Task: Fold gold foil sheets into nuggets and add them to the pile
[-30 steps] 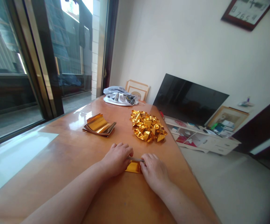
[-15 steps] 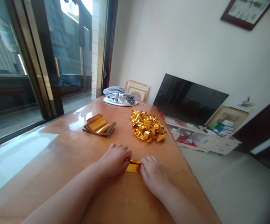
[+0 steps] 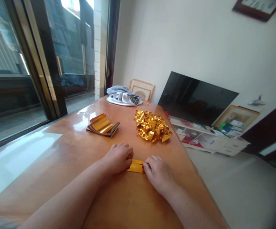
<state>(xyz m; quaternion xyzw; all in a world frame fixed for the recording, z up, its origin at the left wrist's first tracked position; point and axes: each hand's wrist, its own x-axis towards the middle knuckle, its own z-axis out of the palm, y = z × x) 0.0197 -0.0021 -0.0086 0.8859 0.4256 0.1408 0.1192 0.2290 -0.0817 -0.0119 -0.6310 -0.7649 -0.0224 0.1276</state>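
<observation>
A strip of folded gold foil paper [image 3: 136, 166] lies flat on the wooden table [image 3: 118, 200], a seam running along its length. My left hand [image 3: 120, 157] is closed over its left end, fingers curled down. At the right end, my right hand [image 3: 159, 173] pinches the paper between thumb and fingers. Beyond my left hand rests a stack of gold foil sheets [image 3: 103, 124], its top sheets curling up. A heap of folded gold foil pieces [image 3: 152, 126] sits further off on the right side of the table.
A bundle of grey cloth [image 3: 123, 96] lies at the table's far end, near framed pictures [image 3: 141, 88] against the wall. A large black television [image 3: 197, 98] stands beyond on a white cabinet [image 3: 214, 144]. Glass sliding doors [image 3: 44, 60] run along the left.
The foil strip now lies flatter, its upper fold pressed down where it stood slightly raised. Both hands stay at its ends. The view has tilted down slightly.
</observation>
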